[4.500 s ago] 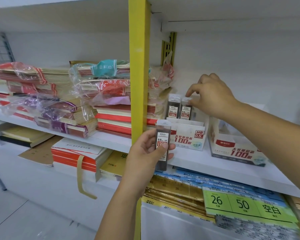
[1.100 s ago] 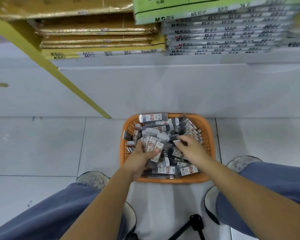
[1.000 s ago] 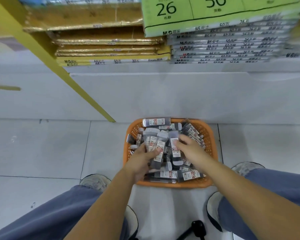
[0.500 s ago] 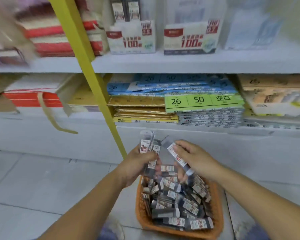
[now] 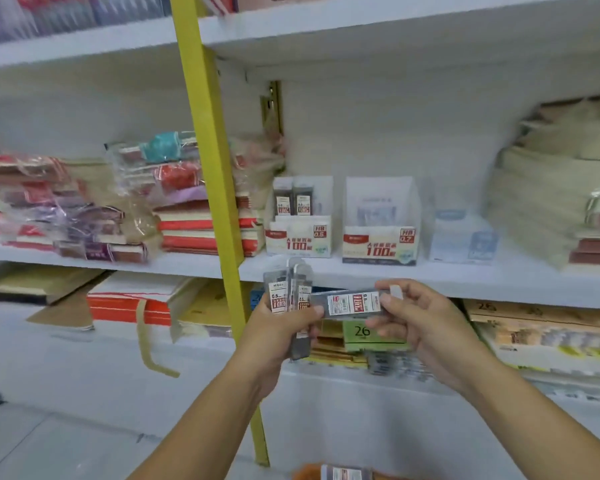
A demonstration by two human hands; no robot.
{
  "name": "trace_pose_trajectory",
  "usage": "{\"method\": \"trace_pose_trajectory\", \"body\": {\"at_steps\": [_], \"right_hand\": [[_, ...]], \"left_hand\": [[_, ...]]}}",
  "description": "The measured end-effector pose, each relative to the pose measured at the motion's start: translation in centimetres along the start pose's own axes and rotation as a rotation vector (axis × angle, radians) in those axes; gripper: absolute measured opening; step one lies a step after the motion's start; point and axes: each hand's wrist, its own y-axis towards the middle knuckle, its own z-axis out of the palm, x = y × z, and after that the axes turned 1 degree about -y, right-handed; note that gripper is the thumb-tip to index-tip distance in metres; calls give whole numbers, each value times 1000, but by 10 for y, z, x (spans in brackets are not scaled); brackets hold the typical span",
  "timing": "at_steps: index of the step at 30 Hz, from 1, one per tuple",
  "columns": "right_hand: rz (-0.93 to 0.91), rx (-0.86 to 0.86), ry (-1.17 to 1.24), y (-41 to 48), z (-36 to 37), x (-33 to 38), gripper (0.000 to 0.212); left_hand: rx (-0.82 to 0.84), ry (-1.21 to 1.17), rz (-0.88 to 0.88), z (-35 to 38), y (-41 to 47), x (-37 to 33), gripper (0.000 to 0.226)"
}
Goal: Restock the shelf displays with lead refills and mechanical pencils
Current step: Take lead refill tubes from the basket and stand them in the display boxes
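Observation:
My left hand [image 5: 280, 327] grips a small bunch of upright lead refill cases [image 5: 288, 296], grey with white and red labels. My right hand [image 5: 420, 320] pinches one more refill case [image 5: 352, 304], held sideways just right of that bunch. Above them on the white shelf [image 5: 430, 278] stands the HB 0.5 display box [image 5: 298, 237] with two refill cases [image 5: 293, 199] standing in it. Beside it on the right is the HB 0.7 display box [image 5: 378, 242]. A pale blue display box [image 5: 463, 242] follows further right.
A yellow upright post [image 5: 215, 188] runs down just left of my hands. Wrapped notebook stacks [image 5: 125, 202] fill the shelf to the left, paper stacks [image 5: 551, 202] the right. The orange basket [image 5: 309, 472] of refills shows at the bottom edge. Pad packs [image 5: 361, 336] lie on the lower shelf.
Both hands lifted refill cases out of the orange basket and rose to shelf height. My view swung up from the floor to the display boxes.

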Motion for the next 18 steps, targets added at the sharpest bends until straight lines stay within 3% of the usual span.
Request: {"method": "trace_pose_trajectory", "body": {"at_steps": [2,7,14,18], "right_hand": [[-54,-67,65,5,6,1,30],[-138,-229,-103,21,20,11,17],[-379,-244,-272,60,36,62,10],[-544,-217,-600,113,43,110,17]], "left_hand": [[-36,-86,16,5,4,0,35],[-12,-179,25,10,15,-6,31],[-94,-197,120,6,40,-26,28],[-117,-229,153,-3,56,-37,22]]}}
